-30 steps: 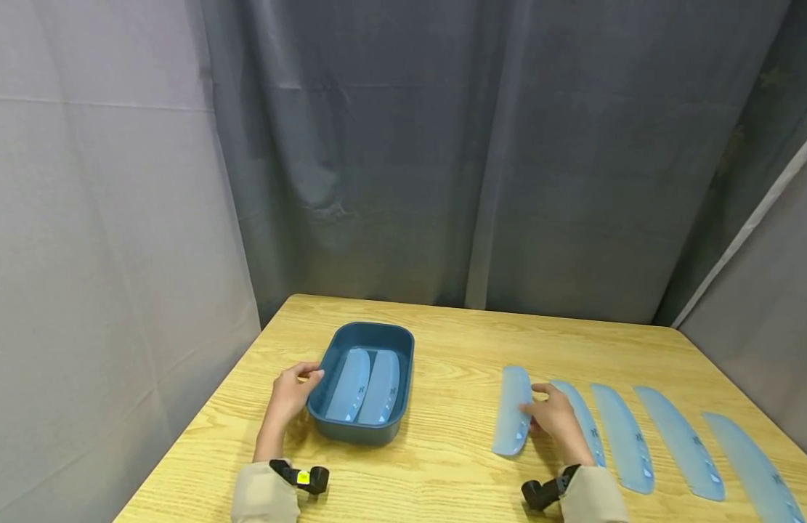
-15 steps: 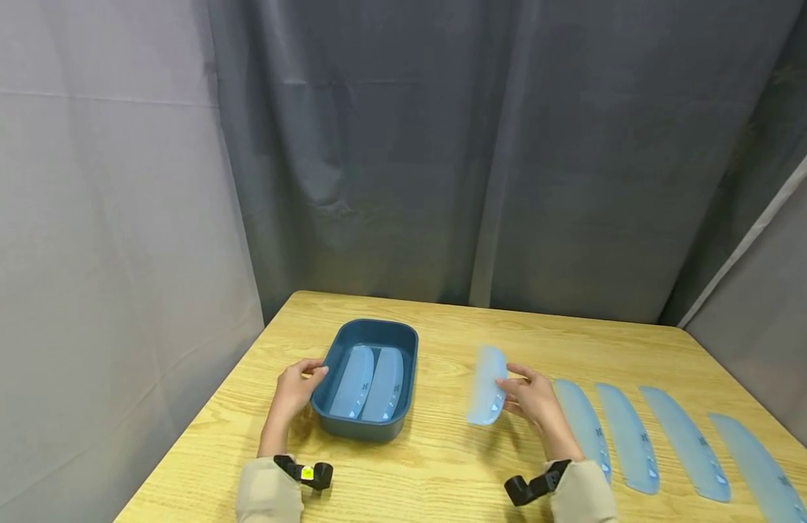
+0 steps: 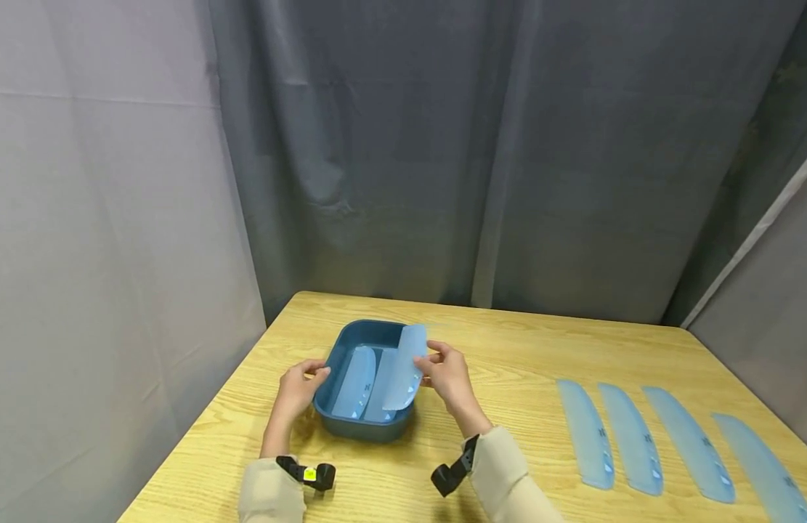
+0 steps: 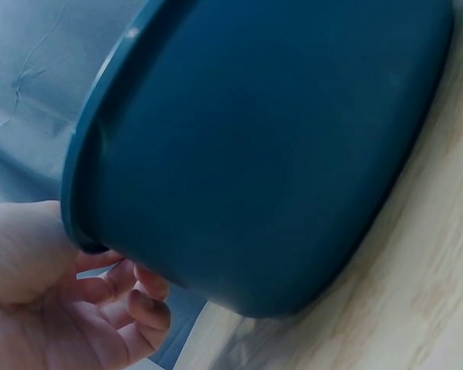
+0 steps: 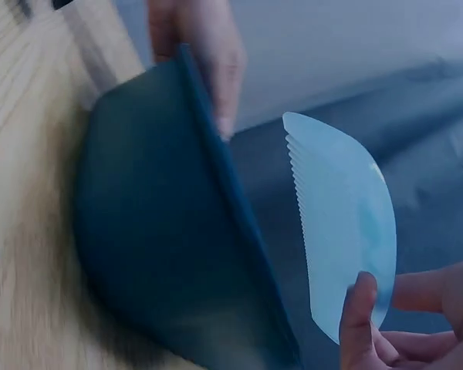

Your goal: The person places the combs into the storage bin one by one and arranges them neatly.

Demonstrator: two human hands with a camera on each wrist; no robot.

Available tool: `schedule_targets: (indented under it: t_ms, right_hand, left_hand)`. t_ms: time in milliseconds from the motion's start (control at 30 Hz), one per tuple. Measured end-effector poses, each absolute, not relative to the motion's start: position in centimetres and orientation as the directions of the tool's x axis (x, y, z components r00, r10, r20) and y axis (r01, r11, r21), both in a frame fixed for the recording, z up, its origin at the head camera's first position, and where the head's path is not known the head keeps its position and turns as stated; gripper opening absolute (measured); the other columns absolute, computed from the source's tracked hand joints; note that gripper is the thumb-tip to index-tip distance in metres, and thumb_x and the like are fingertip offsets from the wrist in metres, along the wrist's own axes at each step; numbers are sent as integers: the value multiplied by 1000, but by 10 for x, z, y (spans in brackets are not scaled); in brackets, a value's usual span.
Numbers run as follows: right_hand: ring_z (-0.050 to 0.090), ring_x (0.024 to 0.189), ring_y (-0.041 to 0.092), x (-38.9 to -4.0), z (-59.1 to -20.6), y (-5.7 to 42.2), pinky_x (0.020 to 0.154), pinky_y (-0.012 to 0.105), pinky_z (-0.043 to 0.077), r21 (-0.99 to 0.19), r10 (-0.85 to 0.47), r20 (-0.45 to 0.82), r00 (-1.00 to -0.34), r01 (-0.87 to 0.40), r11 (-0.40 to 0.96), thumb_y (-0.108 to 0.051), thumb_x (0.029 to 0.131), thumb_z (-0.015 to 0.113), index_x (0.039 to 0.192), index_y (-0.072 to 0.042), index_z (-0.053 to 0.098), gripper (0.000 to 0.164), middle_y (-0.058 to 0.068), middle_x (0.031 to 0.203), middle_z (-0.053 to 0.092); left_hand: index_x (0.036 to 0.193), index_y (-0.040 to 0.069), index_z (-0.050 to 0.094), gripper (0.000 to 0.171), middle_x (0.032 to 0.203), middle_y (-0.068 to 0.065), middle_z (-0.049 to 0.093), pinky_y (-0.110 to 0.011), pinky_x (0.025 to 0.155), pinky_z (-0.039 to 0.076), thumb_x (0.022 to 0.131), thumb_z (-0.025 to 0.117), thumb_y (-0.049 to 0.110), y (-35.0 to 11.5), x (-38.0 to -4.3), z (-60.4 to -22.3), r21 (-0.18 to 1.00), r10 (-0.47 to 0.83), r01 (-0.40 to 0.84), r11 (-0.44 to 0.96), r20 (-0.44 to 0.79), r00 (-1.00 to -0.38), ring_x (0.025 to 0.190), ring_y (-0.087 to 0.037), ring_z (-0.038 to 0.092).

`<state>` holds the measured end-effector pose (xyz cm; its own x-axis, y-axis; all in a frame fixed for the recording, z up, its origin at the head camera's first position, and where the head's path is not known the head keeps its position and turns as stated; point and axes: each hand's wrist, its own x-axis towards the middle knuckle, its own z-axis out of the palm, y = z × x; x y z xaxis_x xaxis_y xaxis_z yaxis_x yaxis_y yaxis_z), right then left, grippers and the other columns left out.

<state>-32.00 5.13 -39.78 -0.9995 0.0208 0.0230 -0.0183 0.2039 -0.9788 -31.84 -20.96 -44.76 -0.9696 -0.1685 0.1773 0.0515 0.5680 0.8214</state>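
Note:
My left hand (image 3: 297, 388) holds the near left rim of a dark blue plastic tub (image 3: 364, 430); in the left wrist view, fingers (image 4: 150, 308) curl beneath its lip. Two light blue combs, a left one (image 3: 354, 385) and a right one (image 3: 379, 396), lie side by side inside. My right hand (image 3: 447, 374) pinches a third comb (image 3: 406, 367) by its curved back, over the tub's right side. This held comb (image 5: 343, 223) is tilted, and its toothed edge faces the tub in the right wrist view. It partly covers the right comb inside.
Several more light blue combs lie in a slanting row on the wooden table (image 3: 508, 407) at the right, the nearest of them a comb (image 3: 586, 436). Grey curtains (image 3: 403, 181) hang behind the table and at both sides.
My right hand has lifted the third comb off the table and carried it left, over the tub. The left hand has stayed at the tub's rim, and the tub stands in place.

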Motion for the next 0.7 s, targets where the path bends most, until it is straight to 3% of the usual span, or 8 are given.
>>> schedule_targets:
  t_ms: [267,533,600,700]
  right_hand:
    - [61,51,12,-325,-405,12,55,26,55,-892,-61,123,-991,-137,431,-6,91,66,134,12,50,49,12,76,64]
    - [69,59,29,-328,-413,-9,59,28,56,-868,-104,121,-987,-156,472,-7,91,66,134,13,50,51,12,67,64]
    - [70,63,30,-329,-415,-12,63,30,57,-863,-122,110,-986,-156,481,-8,91,67,134,13,50,50,15,71,66]
    - [72,71,29,-328,-418,-12,69,34,58,-837,-159,86,-984,-158,524,-13,91,67,131,13,53,49,21,89,69]
  left_hand:
    - [120,-5,65,33,106,-19,67,-29,70,49,95,61,17,-204,-319,-450,827,-156,69,559,186,-970,90,-26,63]
    - [119,-4,66,32,105,-19,67,-31,71,50,95,61,18,-203,-319,-451,823,-150,76,563,192,-970,88,-25,63]
    - [119,-4,66,32,105,-19,67,-32,71,51,95,61,17,-202,-319,-452,820,-145,86,566,201,-969,88,-25,63]
    - [119,-5,66,32,105,-20,68,-32,71,51,95,61,16,-199,-319,-452,823,-136,92,561,201,-970,88,-26,64]
